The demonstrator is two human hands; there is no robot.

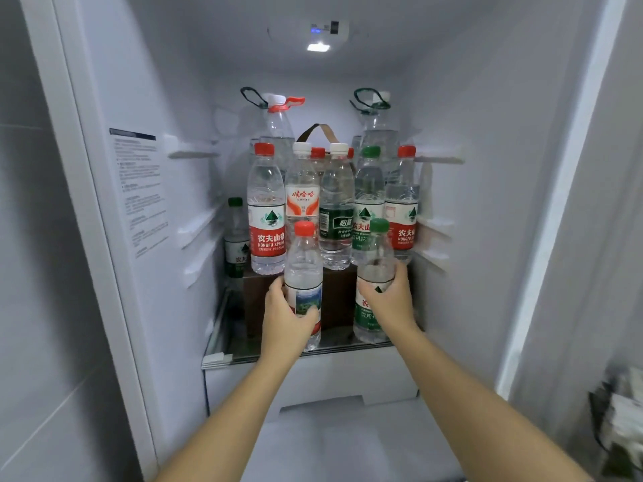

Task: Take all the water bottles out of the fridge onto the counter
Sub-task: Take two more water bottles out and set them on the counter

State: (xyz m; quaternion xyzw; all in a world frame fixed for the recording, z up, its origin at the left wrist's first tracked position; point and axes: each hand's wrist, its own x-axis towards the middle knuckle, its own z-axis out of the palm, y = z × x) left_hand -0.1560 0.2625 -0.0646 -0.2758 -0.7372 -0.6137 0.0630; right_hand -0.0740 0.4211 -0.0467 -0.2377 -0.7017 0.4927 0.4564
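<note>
In the head view, you are wrapping your left hand round the red-cap bottle and your right hand round the green-cap bottle, both at the fridge shelf front. More bottles are standing at 12 o'clock. They look full, so likely heavy and slick: grip mid-body.

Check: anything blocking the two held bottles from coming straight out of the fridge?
Nothing visible: left hand holds the red-capped bottle, right hand the green-capped bottle, both at the shelf front; the other bottles stand behind them.
</note>
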